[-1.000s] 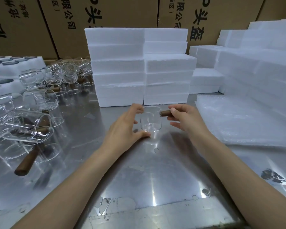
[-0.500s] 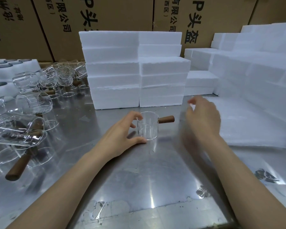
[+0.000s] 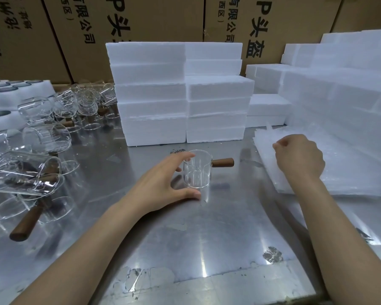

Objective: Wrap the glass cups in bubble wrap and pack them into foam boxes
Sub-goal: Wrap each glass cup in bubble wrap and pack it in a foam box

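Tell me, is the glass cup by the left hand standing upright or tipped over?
Upright. The glass cup stands on the metal table, its open rim facing up and its wooden handle sticking out sideways.

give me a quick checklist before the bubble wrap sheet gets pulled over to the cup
1. Glass cup upright on the steel table: ok.
2. Left hand steadying the cup, thumb and fingers around it: ok.
3. Right hand pinching the bubble wrap stack at its edge: ok.
4. Only one sheet pinched: cannot tell.
5. Wooden handle pointing right, toward the incoming sheet: not ok, may snag.
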`<state>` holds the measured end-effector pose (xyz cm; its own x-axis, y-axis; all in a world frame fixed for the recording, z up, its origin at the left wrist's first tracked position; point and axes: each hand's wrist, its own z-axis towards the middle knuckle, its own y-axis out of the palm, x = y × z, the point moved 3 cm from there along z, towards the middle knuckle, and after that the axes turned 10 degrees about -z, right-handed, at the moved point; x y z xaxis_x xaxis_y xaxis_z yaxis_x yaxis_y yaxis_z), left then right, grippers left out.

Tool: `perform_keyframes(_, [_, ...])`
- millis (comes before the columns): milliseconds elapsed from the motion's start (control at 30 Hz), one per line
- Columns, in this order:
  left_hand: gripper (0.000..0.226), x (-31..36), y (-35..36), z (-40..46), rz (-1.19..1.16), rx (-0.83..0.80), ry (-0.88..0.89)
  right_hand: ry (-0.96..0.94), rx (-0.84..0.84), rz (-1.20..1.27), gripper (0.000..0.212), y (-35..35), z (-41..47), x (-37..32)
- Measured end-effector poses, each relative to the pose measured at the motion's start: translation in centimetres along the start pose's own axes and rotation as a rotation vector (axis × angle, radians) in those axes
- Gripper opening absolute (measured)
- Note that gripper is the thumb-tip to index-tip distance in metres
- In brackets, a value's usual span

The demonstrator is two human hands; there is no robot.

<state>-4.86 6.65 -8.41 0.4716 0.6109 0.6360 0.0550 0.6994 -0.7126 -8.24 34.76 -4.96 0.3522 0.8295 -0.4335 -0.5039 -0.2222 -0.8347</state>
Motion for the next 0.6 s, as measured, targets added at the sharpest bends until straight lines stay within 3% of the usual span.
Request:
perform_keyframes(133, [0.088,0.0,0.0,-0.1,-0.015,-0.013,-0.025,0.002,0.021,-0.007,0.024,-0.1,0.0,0.2])
perform_keyframes(200, [0.092,0.0,0.0,-0.1,-0.017,-0.023,-0.032,-0.018,0.046,0.008,0.012,-0.2,0.0,0.2])
perform_keyframes(367, [0.097,0.1,0.0,-0.2,0.023,-0.03,-0.033,-0.049,0.235,0.06,0.024,-1.4,-0.1,-0.2])
perform_keyframes(500, [0.093,0.2,-0.1,-0.2,0.048,-0.02,-0.046,-0.062,0.275,0.083,0.016,-1.6,-0.1,-0.1])
perform_keyframes(600, [0.087,0.6,-0.3,-0.1,0.078,0.031,-0.035,-0.142,0.448,0.202,0.011,-2.8,-0.5,-0.8])
